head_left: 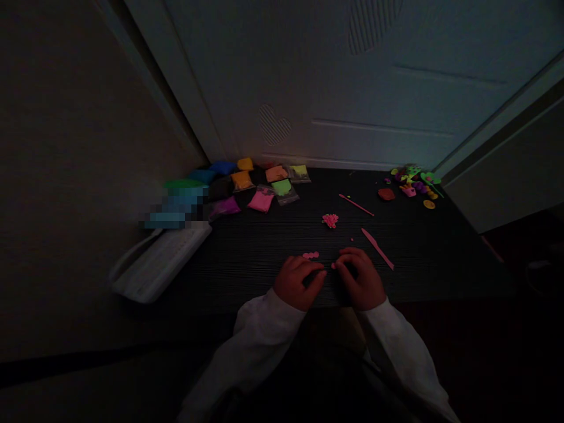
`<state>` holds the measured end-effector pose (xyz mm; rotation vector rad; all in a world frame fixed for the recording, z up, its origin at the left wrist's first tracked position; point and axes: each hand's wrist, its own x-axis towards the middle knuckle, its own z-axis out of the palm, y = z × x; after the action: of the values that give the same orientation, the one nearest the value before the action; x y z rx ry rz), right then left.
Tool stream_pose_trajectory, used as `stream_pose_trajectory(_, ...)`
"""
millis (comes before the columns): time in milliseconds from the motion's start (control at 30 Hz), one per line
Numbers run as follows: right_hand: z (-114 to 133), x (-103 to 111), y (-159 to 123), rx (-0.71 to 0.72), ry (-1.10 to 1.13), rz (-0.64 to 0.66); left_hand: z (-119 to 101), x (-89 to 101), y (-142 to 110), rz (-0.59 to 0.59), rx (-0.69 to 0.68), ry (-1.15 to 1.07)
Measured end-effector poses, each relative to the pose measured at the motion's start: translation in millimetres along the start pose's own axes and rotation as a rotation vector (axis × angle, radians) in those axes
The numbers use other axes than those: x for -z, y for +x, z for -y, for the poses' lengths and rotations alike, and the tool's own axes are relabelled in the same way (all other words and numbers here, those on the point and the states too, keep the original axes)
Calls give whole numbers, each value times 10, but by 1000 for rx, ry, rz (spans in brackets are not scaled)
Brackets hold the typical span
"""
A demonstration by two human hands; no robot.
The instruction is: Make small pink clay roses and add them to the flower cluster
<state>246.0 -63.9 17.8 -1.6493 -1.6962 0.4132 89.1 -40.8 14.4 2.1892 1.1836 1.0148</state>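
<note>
My right hand (362, 281) is closed in a pinch, with a small piece of pink clay (333, 266) at its fingertips, low over the dark table. Facing it, my left hand (298, 283) has its thumb and fingers apart and nothing visible between them. A short row of flattened pink clay discs (311, 255) lies just beyond the left fingers. Farther back sits a cluster of pink clay petals (330, 221). One tiny pink bit (351, 239) is near the right hand. To the right lie a pink plastic knife (378, 249) and a thin pink modelling stick (356, 204).
Several bags of coloured clay (261, 198) fill the back left of the dark table (247, 252). A white case (165, 261) stands at the left edge. Finished clay shapes (414, 181) and a reddish clay piece (386, 194) are at the back right, before a white panel (317, 88).
</note>
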Motion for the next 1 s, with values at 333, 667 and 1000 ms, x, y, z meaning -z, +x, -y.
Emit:
stream_pose_trajectory(333,165,-105,-43,56,184,-20,62,25,24,8,102,-104)
stream_pose_trajectory(667,146,-107,-46,63,210,-18,22,57,58,72,122,-119)
stream_pose_trajectory(1000,155,-64,-59,68,216,-12,36,72,37,50,117,-120)
